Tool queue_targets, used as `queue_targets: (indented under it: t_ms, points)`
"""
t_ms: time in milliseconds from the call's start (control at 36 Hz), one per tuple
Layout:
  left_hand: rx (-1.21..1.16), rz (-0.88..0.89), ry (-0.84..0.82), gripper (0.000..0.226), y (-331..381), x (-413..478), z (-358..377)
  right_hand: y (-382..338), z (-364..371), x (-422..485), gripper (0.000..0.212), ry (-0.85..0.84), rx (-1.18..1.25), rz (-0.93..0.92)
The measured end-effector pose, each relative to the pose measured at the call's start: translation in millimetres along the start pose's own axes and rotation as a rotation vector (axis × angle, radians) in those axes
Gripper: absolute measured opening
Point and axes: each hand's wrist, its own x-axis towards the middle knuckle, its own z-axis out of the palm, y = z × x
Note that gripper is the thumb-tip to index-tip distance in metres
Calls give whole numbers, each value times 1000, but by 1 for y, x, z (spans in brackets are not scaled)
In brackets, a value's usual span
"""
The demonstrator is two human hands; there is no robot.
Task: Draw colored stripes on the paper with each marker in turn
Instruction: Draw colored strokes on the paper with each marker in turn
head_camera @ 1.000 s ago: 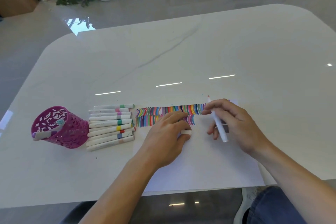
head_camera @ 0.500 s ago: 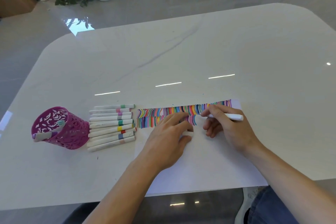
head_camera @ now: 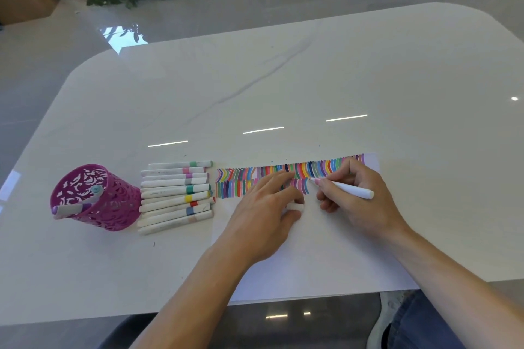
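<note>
Since 0.5 s ago the marker [head_camera: 344,187] tilted down, tip now on paper [head_camera: 312,249]. L→R: perforated magenta cup [head_camera: 93,198], row of white capped pens [head_camera: 175,195], left hand [head_camera: 266,212] fingers pinching a white cap [head_camera: 295,206], right hand [head_camera: 360,198] fingers clamped on marker by striped rows.

Table [head_camera: 312,79] far side free, marker row [head_camera: 175,195] & cup [head_camera: 93,198] block left

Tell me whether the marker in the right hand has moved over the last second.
Yes. The marker swung from upright to lying low, its tip now down at the paper by the second stripe row.
</note>
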Motion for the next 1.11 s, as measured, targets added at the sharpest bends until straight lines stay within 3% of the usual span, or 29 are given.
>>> queue_targets:
  t_ms: [1111]
  points:
    - [-27, -55, -41, 14, 6, 0, -8, -5, 1, 5, 27, -12, -123, 88]
